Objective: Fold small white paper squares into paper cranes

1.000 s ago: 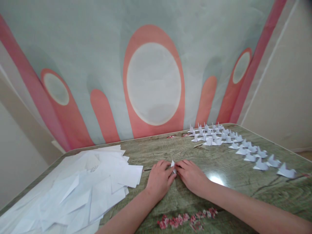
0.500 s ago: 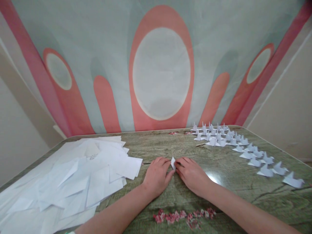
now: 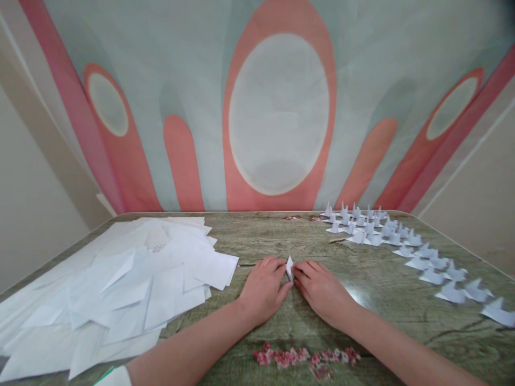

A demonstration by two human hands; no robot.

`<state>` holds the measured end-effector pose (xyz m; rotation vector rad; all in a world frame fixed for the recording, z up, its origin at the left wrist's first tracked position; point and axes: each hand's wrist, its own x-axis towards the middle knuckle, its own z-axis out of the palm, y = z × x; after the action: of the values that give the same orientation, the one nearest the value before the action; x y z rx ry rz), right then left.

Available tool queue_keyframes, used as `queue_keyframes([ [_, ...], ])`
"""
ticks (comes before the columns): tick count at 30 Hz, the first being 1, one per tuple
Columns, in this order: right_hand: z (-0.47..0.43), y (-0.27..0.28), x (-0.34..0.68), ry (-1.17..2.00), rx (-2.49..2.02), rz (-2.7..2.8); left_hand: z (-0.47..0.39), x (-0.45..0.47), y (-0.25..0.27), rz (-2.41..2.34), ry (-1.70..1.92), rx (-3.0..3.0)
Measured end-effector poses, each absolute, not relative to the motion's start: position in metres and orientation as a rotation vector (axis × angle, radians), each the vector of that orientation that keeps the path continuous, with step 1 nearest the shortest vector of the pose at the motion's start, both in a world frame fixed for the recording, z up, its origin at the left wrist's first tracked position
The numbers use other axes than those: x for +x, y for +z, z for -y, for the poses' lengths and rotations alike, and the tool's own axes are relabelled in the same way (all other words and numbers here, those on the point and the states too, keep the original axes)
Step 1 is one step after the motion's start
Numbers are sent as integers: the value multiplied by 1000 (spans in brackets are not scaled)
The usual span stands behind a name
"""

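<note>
A small folded piece of white paper [image 3: 289, 268] stands at the middle of the table, pinched from both sides. My left hand [image 3: 263, 287] has its fingertips at the left edge of the paper, thumb lower down. From the other side, my right hand [image 3: 319, 289] grips the right edge with bent fingers. The paper's lower part is partly hidden between the fingertips.
Loose white paper sheets [image 3: 169, 284] cover the left of the wood-patterned table [image 3: 257, 236]. Several folded paper birds [image 3: 432, 276] stand in rows on the right. Pink flower prints [image 3: 281, 356] mark the near tabletop. A patterned backdrop [image 3: 277, 118] rises behind.
The view has turned slightly, so the sheets, birds and hands appear a little shifted. Both hands keep hold of the folded paper at nearly the same place.
</note>
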<state>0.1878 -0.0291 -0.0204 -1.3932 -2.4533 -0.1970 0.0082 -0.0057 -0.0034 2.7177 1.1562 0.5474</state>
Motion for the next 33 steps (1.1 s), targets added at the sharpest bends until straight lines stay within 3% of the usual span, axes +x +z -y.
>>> queue_keyframes([
  [33, 30, -23, 192, -81, -1325, 2389, 7, 10, 1, -1046, 547, 2754],
])
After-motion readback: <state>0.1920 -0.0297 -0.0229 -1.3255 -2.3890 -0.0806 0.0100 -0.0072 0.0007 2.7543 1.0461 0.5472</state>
